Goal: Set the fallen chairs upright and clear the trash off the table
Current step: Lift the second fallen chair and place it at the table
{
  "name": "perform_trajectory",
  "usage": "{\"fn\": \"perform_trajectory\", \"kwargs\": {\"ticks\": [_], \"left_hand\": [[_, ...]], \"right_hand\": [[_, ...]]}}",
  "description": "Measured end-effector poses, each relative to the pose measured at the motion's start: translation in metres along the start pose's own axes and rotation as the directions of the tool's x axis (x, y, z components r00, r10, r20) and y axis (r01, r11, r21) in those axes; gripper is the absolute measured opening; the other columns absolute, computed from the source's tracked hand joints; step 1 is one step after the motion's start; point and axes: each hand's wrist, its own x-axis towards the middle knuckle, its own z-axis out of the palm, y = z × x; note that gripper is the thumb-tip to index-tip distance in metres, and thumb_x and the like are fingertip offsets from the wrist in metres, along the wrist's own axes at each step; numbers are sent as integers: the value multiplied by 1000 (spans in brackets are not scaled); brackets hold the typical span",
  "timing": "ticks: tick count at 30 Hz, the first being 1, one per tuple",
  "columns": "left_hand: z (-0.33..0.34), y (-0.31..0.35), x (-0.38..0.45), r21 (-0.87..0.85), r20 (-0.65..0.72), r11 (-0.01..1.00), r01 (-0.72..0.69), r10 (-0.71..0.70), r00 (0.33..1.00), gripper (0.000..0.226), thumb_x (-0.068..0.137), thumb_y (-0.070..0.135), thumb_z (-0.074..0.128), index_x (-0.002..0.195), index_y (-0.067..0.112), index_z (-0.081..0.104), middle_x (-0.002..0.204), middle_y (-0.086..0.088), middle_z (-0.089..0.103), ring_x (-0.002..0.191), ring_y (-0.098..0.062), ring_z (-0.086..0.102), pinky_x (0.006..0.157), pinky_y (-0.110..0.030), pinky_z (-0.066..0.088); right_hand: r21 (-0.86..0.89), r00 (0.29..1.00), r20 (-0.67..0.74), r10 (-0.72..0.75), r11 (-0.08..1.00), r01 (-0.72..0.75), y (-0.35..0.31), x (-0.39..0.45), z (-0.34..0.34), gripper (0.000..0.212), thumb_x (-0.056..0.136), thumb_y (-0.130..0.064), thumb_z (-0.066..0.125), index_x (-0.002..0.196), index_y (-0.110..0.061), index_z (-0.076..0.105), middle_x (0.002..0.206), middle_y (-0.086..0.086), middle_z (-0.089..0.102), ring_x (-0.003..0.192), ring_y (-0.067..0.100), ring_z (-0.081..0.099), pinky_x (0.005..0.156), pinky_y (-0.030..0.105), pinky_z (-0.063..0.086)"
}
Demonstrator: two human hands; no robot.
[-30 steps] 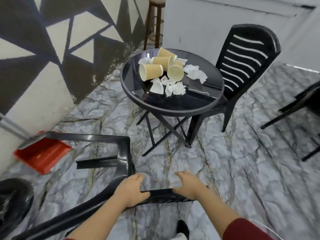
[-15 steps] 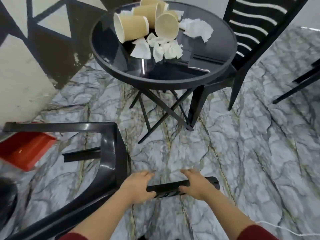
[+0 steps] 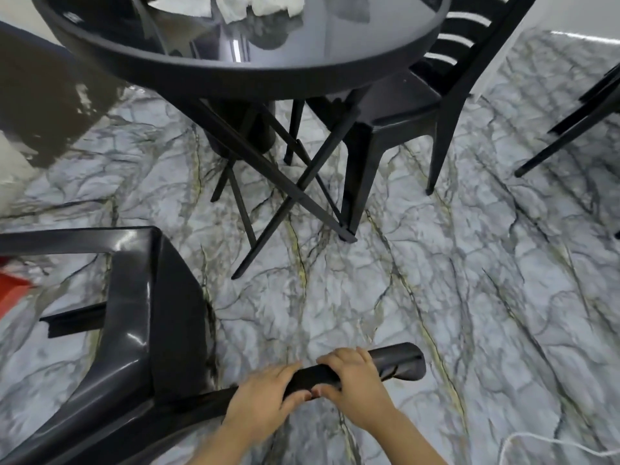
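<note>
A black plastic chair (image 3: 141,330) lies on its side on the marble floor at lower left. My left hand (image 3: 265,394) and my right hand (image 3: 355,380) both grip one leg (image 3: 399,362) of this fallen chair, side by side near its free end. The round black glass table (image 3: 255,77) fills the top of the view. Crumpled white paper (image 3: 258,6) lies on its top at the frame's upper edge; the rest of the tabletop is out of view.
An upright black slatted chair (image 3: 426,105) stands tucked against the table's right side. Legs of another black chair (image 3: 577,125) reach in at the far right. A red object (image 3: 10,290) sits at the left edge, a white cable (image 3: 553,444) at bottom right.
My view has moved forward and down, so the table top now runs out of the upper frame and the cups are out of sight. Both hands keep hold of the chair leg.
</note>
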Motion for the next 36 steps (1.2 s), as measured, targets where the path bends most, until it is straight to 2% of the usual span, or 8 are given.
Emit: {"fn": "perform_trajectory", "kwargs": {"ticks": [5,9,12,17,23,27,30,36], "left_hand": [[-7,6,-5,-17,-67,1000,0,-1,998,129,36,91,-22,139,33,29,137,10,45,123,-11,44,98,-24,34],[-26,17,-22,-35,-173,999,-22,16,985,117,43,88,-20,135,37,32,131,15,48,116,-8,50,91,-20,37],[-45,25,-40,-74,-276,996,-51,29,961,106,52,90,-12,130,39,38,122,19,51,109,-5,53,85,-18,39],[-82,43,-84,-193,-409,973,-130,40,911,82,69,87,11,122,38,49,109,21,56,97,-2,58,80,-14,40],[-123,69,-153,-282,-553,945,-167,-18,833,38,75,72,38,113,70,32,121,43,40,104,20,45,87,-4,35],[-134,72,-197,-326,-531,935,-140,-58,845,47,73,80,28,114,59,38,119,29,52,110,14,46,92,-8,35],[-149,67,-237,-269,-491,958,-96,-51,870,51,72,81,16,117,60,27,126,26,45,113,16,39,96,-7,30],[-220,110,-308,-249,-498,948,-199,50,866,35,95,38,39,119,60,24,124,27,44,111,10,45,90,-8,36]], "right_hand": [[106,999,-20,48,993,-45,10,-6,-20,43,85,-44,56,126,-29,53,126,-8,55,121,12,42,108,25,19],[33,991,-83,104,994,-101,16,-27,-54,65,70,-74,33,125,-43,50,135,-19,48,135,9,27,117,37,2],[17,924,-360,126,992,-129,8,-48,-86,74,59,-84,27,117,-47,57,137,-22,46,140,12,22,111,35,-11],[326,789,-550,275,940,-100,-18,-85,-155,60,54,-82,48,111,-65,45,148,-22,21,142,12,8,112,49,14],[594,710,-616,341,793,135,-83,-123,-227,64,44,-60,73,102,-58,46,109,-36,49,112,2,43,99,38,37],[550,733,-631,255,813,191,-132,-144,-251,52,47,-35,88,86,-46,55,97,-26,52,103,2,43,94,38,38],[499,729,-655,198,838,221,-170,-159,-251,51,42,-51,80,85,-46,53,95,-24,52,100,-3,41,92,34,34],[355,733,-677,73,904,238,-257,-189,-240,47,47,-53,77,85,-44,50,88,-30,49,92,2,38,89,28,23]]}}
